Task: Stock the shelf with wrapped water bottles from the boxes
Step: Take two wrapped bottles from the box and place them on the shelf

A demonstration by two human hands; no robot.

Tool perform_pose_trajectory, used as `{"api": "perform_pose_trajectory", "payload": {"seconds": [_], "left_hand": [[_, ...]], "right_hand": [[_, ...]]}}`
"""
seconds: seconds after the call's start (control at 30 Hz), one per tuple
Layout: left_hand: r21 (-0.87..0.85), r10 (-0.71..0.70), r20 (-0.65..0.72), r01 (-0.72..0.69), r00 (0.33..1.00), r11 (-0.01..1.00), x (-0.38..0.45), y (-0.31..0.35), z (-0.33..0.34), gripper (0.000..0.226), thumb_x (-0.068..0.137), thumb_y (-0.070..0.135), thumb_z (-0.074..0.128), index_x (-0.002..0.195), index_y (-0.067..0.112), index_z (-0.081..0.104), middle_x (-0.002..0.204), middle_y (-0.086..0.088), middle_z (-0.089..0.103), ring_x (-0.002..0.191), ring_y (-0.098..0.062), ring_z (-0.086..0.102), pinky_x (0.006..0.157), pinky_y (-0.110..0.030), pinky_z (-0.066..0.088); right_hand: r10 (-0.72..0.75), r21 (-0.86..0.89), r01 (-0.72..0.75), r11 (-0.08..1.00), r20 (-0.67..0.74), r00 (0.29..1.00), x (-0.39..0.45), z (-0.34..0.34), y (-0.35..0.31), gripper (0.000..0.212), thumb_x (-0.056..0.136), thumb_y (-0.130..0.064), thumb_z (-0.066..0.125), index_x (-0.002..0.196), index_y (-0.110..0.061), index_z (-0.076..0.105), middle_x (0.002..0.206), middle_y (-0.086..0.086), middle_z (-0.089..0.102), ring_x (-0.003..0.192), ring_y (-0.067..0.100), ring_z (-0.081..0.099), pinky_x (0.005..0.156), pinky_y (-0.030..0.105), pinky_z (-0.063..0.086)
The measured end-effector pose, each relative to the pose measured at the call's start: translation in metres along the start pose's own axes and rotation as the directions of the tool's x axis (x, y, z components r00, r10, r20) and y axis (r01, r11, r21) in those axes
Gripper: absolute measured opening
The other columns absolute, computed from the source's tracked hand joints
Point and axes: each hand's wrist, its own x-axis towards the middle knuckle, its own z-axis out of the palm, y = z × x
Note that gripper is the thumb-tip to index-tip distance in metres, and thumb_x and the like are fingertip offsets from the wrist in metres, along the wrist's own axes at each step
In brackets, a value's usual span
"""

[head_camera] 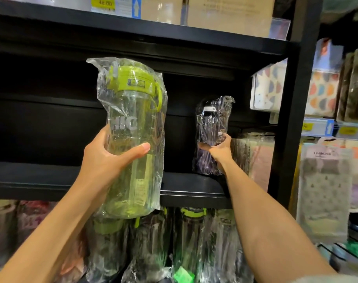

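Left hand (110, 154) grips the green-lidded bottle (133, 137) around its middle, thumb across the front, fingers wrapped behind; bottle upright in clear plastic wrap, held up in the air in front of the black shelf (192, 187), its base hanging below the shelf's front edge; white lettering shows on the clear body, a label strip runs down the lower front. Right hand (220, 149) grasps the dark bottle (212, 135) at its lower half, fingers curled round the wrapped body; this bottle stands upright on the shelf board toward the right, wrapped in crinkled clear plastic, white patch near its cap; whether the base fully rests on the board, cannot tell, the hand and wrap hide it. Just right of the dark bottle, wrapped pale packs (255, 158) stand on the same shelf against the black upright post (294, 123). Lower tier below the shelf: a row of wrapped bottles with green lids (192, 233), blurry. Upper shelf carries cardboard boxes (225, 13) and a yellow price tag (103, 3). Right bay: patterned packaged goods (322, 193) hanging or stacked.
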Motion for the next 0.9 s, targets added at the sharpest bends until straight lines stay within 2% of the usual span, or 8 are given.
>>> {"api": "perform_pose_trajectory", "payload": {"seconds": [0.17, 0.27, 0.43, 0.57, 0.63, 0.7, 0.8, 0.9], "left_hand": [[-0.020, 0.018, 0.013, -0.018, 1.000, 1.000, 0.000, 0.004, 0.008, 0.090, 0.051, 0.051, 0.083, 0.131, 0.030, 0.049, 0.120, 0.012, 0.062, 0.110, -0.007, 0.059, 0.090, -0.026, 0.046], [-0.047, 0.017, 0.014, -0.017, 1.000, 0.999, 0.000, 0.006, 0.011, 0.088, 0.050, 0.052, 0.085, 0.129, 0.032, 0.051, 0.118, 0.012, 0.063, 0.109, -0.009, 0.060, 0.095, -0.035, 0.047], [-0.039, -0.018, -0.003, 0.018, 1.000, 0.999, 0.004, -0.004, 0.007, 0.104, 0.042, 0.063, 0.084, 0.134, 0.034, 0.044, 0.128, 0.011, 0.057, 0.118, -0.013, 0.055, 0.099, -0.042, 0.045], [-0.027, -0.062, 0.003, 0.062, 0.998, 0.998, 0.008, -0.005, 0.001, 0.117, 0.035, 0.070, 0.082, 0.137, 0.032, 0.041, 0.134, 0.006, 0.053, 0.121, -0.019, 0.053, 0.100, -0.045, 0.044], [-0.020, -0.061, 0.006, 0.061, 0.998, 0.998, 0.010, 0.000, 0.002, 0.117, 0.034, 0.071, 0.082, 0.137, 0.032, 0.041, 0.134, 0.006, 0.053, 0.120, -0.020, 0.053, 0.099, -0.045, 0.045], [-0.020, -0.080, 0.002, 0.080, 0.997, 0.997, 0.017, 0.004, 0.005, 0.117, 0.034, 0.071, 0.081, 0.136, 0.031, 0.042, 0.133, 0.005, 0.054, 0.118, -0.019, 0.055, 0.098, -0.043, 0.046], [-0.098, -0.155, 0.050, 0.159, 0.987, 0.982, 0.029, 0.007, 0.022, 0.102, 0.038, 0.059, 0.084, 0.128, 0.022, 0.052, 0.117, 0.004, 0.064, 0.107, -0.015, 0.062, 0.095, -0.041, 0.048], [-0.199, -0.230, 0.116, 0.249, 0.966, 0.948, 0.044, 0.004, 0.044, 0.068, 0.056, 0.041, 0.082, 0.115, 0.014, 0.061, 0.100, -0.001, 0.071, 0.091, -0.013, 0.068, 0.088, -0.036, 0.053]], "right_hand": [[-0.007, 0.024, 0.006, 1.000, 0.023, 1.000, 0.007, 0.002, 0.008, 0.096, 0.067, -0.021, 0.085, 0.142, -0.017, 0.025, 0.123, -0.001, 0.044, 0.110, 0.017, 0.048, 0.089, 0.030, 0.042], [0.033, 0.083, -0.038, 0.996, 0.053, 0.998, 0.016, 0.006, 0.011, 0.107, 0.059, -0.017, 0.088, 0.143, -0.014, 0.021, 0.120, -0.003, 0.037, 0.119, 0.019, 0.042, 0.106, 0.041, 0.037], [0.062, 0.070, -0.066, 0.995, 0.058, 0.996, 0.020, 0.012, 0.013, 0.112, 0.055, -0.019, 0.089, 0.143, -0.012, 0.021, 0.129, 0.006, 0.044, 0.126, 0.027, 0.042, 0.109, 0.041, 0.034], [0.068, -0.068, -0.072, 0.995, -0.067, 0.995, 0.012, 0.008, 0.000, 0.145, 0.036, -0.065, 0.086, 0.150, -0.016, 0.011, 0.152, 0.009, 0.027, 0.140, 0.027, 0.027, 0.114, 0.047, 0.026], [-0.038, -0.226, -0.003, 0.974, -0.176, 0.984, -0.006, 0.003, -0.014, 0.117, 0.067, -0.053, 0.079, 0.150, -0.008, 0.010, 0.156, 0.012, 0.015, 0.144, 0.027, 0.014, 0.118, 0.044, 0.016], [-0.277, -0.352, 0.196, 0.915, -0.197, 0.940, -0.036, -0.004, -0.030, 0.080, 0.087, -0.033, 0.065, 0.147, -0.003, 0.021, 0.154, 0.013, 0.019, 0.143, 0.027, 0.017, 0.117, 0.039, 0.017], [-0.507, -0.408, 0.493, 0.768, 0.082, 0.858, -0.087, -0.014, -0.034, 0.045, 0.097, -0.025, 0.048, 0.138, -0.008, 0.041, 0.143, 0.006, 0.040, 0.135, 0.019, 0.032, 0.110, 0.025, 0.024], [-0.477, -0.488, 0.634, 0.600, 0.418, 0.773, -0.122, -0.023, -0.017, 0.044, 0.100, -0.033, 0.039, 0.141, -0.016, 0.042, 0.146, -0.003, 0.039, 0.141, 0.013, 0.025, 0.115, 0.027, 0.018]]}}
